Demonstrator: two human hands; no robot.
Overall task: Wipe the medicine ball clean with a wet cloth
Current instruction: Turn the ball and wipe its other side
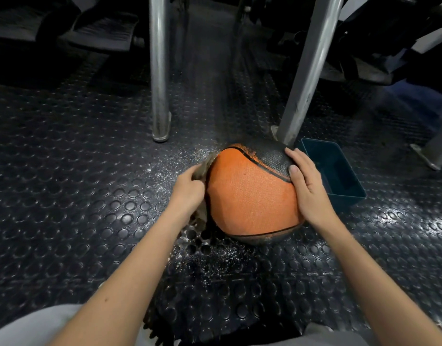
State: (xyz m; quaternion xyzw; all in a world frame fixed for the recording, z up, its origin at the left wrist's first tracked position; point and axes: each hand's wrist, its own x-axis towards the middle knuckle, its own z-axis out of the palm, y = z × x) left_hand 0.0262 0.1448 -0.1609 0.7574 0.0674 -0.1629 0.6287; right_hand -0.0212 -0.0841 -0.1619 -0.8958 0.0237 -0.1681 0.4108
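We see an orange-and-black textured rubber medicine ball (pixel 252 196) sitting on the black studded rubber floor (pixel 90 183), just in front of the foot of a slanted grey metal leg (pixel 304 78). No floor edge is in view, so we can't place the ball vs. a corner. An upright grey metal post (pixel 160 96) stands further back-left.

L hand (pixel 187 193): fingers curled round a crumpled grey-brown cloth (pixel 202 168), pressing it on the ball's left flank. We judge this is the wiping contact, approx. mid-pass.

R hand (pixel 307 188): flat and spread, fingers straight over the black panel at upper right, gripping nothing. It looks like a brace, so the ball doesn't roll off under the L hand's push.

A teal rectangular plastic tub (pixel 339 171) is on the floor just right of the ball, behind the R hand. Prob. the rinse tub, kept within reach for re-wetting; water inside, can't tell.

White specks (pixel 170 161) are scattered on the floor round the ball, and grit shows along the black seam at top. So the job isn't done, we'd say. The ball's underside is hidden and will need a turn.
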